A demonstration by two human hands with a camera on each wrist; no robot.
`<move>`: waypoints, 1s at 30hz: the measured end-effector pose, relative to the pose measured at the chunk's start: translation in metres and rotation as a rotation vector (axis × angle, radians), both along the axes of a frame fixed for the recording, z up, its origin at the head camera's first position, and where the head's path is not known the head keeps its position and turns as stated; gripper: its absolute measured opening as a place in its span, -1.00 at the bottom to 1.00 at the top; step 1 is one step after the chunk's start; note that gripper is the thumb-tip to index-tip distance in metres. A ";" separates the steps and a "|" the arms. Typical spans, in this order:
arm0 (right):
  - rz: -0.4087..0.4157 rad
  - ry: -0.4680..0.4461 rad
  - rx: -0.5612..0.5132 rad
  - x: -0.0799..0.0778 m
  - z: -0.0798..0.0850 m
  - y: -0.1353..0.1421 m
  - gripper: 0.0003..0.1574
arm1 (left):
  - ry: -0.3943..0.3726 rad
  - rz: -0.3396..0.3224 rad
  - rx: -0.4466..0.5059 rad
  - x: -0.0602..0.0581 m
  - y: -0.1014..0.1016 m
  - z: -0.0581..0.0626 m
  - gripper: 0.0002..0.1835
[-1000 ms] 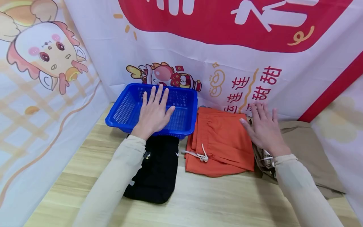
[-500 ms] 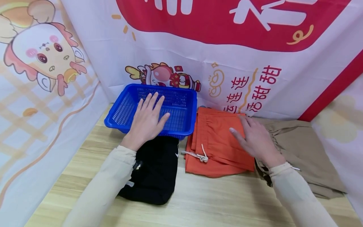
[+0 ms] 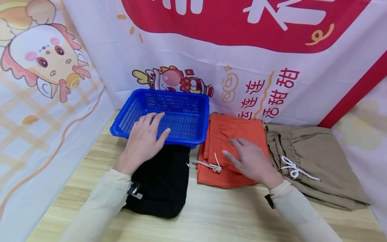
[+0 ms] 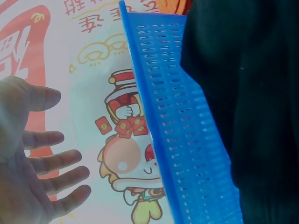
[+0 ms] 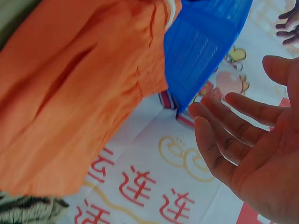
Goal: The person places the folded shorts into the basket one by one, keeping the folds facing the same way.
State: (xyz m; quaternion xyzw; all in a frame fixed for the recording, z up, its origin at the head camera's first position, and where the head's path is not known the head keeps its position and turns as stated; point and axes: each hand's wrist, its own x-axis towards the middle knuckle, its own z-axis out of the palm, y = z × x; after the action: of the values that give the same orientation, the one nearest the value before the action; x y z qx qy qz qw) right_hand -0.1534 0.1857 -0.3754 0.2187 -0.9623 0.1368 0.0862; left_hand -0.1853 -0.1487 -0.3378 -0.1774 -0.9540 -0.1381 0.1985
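Note:
My left hand (image 3: pixel 142 139) hovers over the front left of a blue plastic basket (image 3: pixel 207 117) and the back of a folded black garment (image 3: pixel 164 181). Its fingers are relaxed and hold nothing, as the left wrist view also shows. My right hand (image 3: pixel 251 161) is above folded orange shorts (image 3: pixel 222 131) with a white drawstring, fingers loosely extended and nothing in them. In the right wrist view that hand (image 5: pixel 252 135) appears palm visible, apart from the orange cloth (image 5: pixel 84 93). Folded khaki trousers (image 3: pixel 326 161) with a white drawstring bow lie at the right.
Everything rests on a light wood-grain table (image 3: pixel 208 211). A printed cloth (image 3: pixel 187 43) with red characters and cartoon figures hangs right behind the basket and clothes. Another patterned cloth (image 3: pixel 69 131) closes off the left side, and a pale one (image 3: pixel 366 134) the right.
Both hands have drawn back toward the body and to the left. The right hand has passed from the khaki trousers to over the orange shorts. The basket and garments have stayed put.

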 end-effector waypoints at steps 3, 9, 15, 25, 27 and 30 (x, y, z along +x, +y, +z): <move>0.024 0.000 0.002 0.003 -0.004 -0.009 -0.30 | 0.012 -0.001 0.011 0.004 -0.005 -0.003 -0.41; 0.062 -0.005 0.015 0.006 -0.012 -0.024 -0.33 | 0.046 -0.023 0.019 0.011 -0.013 -0.012 -0.49; 0.081 -0.029 0.004 0.009 -0.020 -0.039 -0.38 | 0.042 -0.019 0.021 0.017 -0.023 -0.022 -0.59; 0.122 -0.191 -0.095 0.007 -0.036 -0.066 -0.31 | 0.005 0.008 0.054 0.028 -0.045 -0.041 -0.75; 0.129 -0.227 -0.116 0.006 -0.039 -0.072 -0.32 | -0.010 0.007 0.056 0.028 -0.051 -0.046 -0.76; 0.139 -0.260 -0.129 0.004 -0.042 -0.079 -0.38 | -0.033 0.028 0.054 0.028 -0.059 -0.053 -0.76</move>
State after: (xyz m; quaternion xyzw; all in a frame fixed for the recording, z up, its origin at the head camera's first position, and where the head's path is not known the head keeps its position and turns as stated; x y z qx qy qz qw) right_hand -0.1491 0.1064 -0.4179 0.2593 -0.9371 0.2311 -0.0347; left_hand -0.1575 -0.2081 -0.3908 -0.1561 -0.9555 -0.1639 0.1894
